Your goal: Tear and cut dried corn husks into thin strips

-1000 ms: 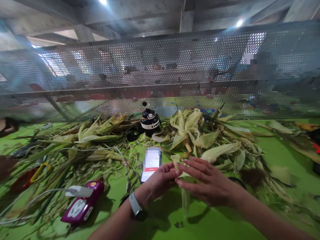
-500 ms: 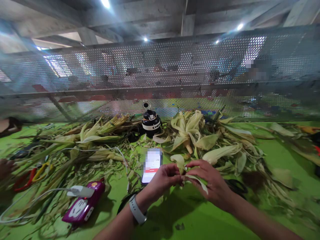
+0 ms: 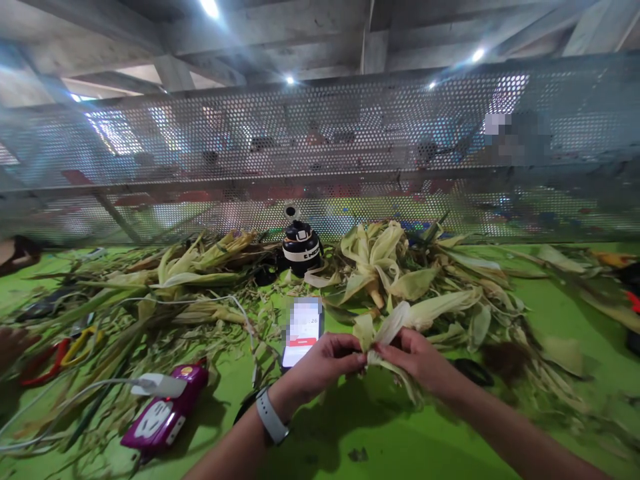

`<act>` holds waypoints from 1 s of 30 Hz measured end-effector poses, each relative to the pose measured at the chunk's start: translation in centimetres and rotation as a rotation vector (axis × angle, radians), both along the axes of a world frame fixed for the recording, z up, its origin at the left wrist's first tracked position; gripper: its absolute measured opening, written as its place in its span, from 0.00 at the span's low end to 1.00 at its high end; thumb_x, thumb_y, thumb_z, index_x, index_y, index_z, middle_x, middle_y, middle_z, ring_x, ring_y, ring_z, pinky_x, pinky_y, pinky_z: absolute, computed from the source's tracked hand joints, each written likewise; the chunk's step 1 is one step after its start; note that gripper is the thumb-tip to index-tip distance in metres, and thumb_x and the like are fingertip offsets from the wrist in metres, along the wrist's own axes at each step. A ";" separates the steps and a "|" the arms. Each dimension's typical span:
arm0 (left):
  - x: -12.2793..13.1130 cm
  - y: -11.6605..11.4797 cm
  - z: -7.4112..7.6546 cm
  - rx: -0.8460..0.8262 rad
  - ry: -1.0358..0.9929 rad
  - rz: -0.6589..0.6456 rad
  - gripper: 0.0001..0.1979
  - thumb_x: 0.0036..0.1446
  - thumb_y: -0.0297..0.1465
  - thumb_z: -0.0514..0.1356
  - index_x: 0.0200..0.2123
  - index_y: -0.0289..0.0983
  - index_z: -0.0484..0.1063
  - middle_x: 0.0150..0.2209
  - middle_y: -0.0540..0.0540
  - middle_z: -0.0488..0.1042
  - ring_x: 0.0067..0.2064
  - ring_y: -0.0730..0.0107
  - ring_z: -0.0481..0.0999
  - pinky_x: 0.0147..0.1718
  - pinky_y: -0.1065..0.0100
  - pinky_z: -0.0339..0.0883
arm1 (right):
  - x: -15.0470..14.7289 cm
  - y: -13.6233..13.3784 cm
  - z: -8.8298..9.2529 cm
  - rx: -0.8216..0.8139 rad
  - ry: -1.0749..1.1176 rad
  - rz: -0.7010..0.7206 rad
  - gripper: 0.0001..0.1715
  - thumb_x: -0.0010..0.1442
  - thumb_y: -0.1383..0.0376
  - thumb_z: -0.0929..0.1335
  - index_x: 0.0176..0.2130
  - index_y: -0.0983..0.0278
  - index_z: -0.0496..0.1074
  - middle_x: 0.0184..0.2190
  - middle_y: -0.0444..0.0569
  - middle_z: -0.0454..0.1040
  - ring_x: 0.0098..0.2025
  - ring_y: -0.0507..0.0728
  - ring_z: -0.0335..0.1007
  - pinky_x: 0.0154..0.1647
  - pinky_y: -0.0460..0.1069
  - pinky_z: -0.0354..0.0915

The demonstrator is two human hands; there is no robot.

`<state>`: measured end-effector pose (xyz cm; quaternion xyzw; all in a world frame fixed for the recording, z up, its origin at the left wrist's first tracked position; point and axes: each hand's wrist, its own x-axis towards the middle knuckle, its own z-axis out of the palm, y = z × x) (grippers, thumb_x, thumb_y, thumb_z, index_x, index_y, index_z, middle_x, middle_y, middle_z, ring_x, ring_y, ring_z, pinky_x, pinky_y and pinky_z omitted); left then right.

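Observation:
Pale corn husk strips (image 3: 393,323) fan out between my two hands, some standing up and others trailing down on the right. My left hand (image 3: 327,360), with a watch (image 3: 271,417) on its wrist, pinches the husk at its gathered middle. From the other side, the thumb and fingers of my right hand (image 3: 420,357) close on the same husk. Just behind my left hand lies a lit phone (image 3: 303,330) on the green table (image 3: 330,433). Beyond my hands rests a larger bunch of corn husks (image 3: 373,257).
A purple power strip (image 3: 167,410) with a white charger (image 3: 159,385) and cable lies at left. Scissors (image 3: 47,360), a black bottle (image 3: 301,250) and heaped husks (image 3: 200,273) surround the work area. A perforated metal screen (image 3: 320,153) stands behind. Another person's hand (image 3: 13,343) shows far left.
A broad husk strip now stands up between my hands, where my right hand had a strip hanging across its fingers. My right fingers have closed in on the husk's middle.

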<state>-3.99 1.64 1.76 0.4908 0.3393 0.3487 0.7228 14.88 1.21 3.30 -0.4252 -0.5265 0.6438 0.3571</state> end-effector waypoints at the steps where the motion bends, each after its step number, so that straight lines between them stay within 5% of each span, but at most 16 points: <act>1: 0.0 0.0 0.0 0.008 0.000 -0.006 0.15 0.42 0.38 0.70 0.29 0.33 0.77 0.26 0.49 0.73 0.28 0.77 0.67 0.30 0.74 0.59 | -0.1 0.0 -0.2 0.000 0.000 -0.003 0.28 0.46 0.49 0.74 0.39 0.67 0.74 0.29 0.49 0.78 0.31 0.57 0.74 0.34 0.50 0.70; 7: 0.6 -0.2 0.0 -0.110 -0.135 0.140 0.17 0.39 0.31 0.72 0.35 0.34 0.76 0.31 0.48 0.74 0.32 0.75 0.70 0.32 0.74 0.61 | -0.5 -0.5 -0.9 0.115 -0.044 -0.091 0.28 0.52 0.47 0.70 0.40 0.67 0.71 0.30 0.49 0.79 0.33 0.61 0.76 0.36 0.53 0.70; 13: 1.5 -1.0 -0.2 -0.183 -0.152 0.238 0.17 0.38 0.33 0.73 0.31 0.35 0.74 0.29 0.50 0.73 0.29 0.76 0.70 0.28 0.74 0.62 | -0.7 -1.2 -1.8 0.245 -0.068 -0.152 0.24 0.52 0.49 0.71 0.40 0.65 0.72 0.32 0.50 0.79 0.33 0.60 0.75 0.36 0.51 0.70; 19: 1.4 -0.5 -0.5 -0.030 -0.085 0.227 0.18 0.34 0.33 0.74 0.29 0.32 0.75 0.28 0.50 0.72 0.28 0.77 0.69 0.29 0.74 0.61 | -1.1 -0.9 -2.0 0.027 0.101 -0.131 0.27 0.54 0.51 0.70 0.47 0.64 0.68 0.24 0.44 0.76 0.22 0.53 0.70 0.23 0.46 0.65; 30: 2.1 -1.2 -0.3 -0.078 -0.129 0.274 0.19 0.41 0.35 0.72 0.35 0.35 0.70 0.34 0.49 0.73 0.33 0.75 0.71 0.31 0.73 0.68 | -1.5 -1.0 -2.6 0.016 0.073 -0.145 0.27 0.53 0.50 0.70 0.47 0.64 0.67 0.15 0.37 0.66 0.13 0.47 0.56 0.13 0.42 0.56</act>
